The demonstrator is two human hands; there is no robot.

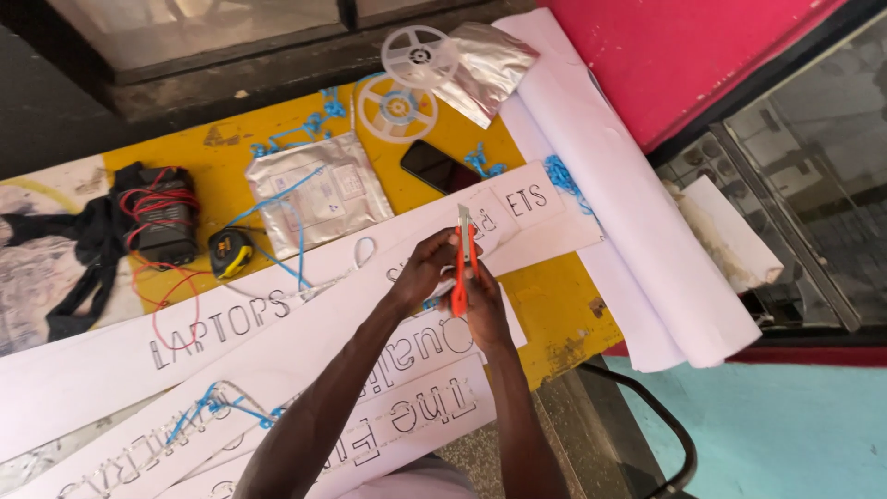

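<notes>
Both my hands meet over long white strips with outlined letters that lie across a yellow table. My right hand grips an orange utility knife upright, its blade pointing away from me. My left hand closes around the same knife near the blade end. The knife is held just above the strips.
A wide roll of white sheet lies at the table's right edge. Two white reels, silver foil bags, a black phone, a yellow-black tape measure, a black box with red wires and blue cord sit behind the strips.
</notes>
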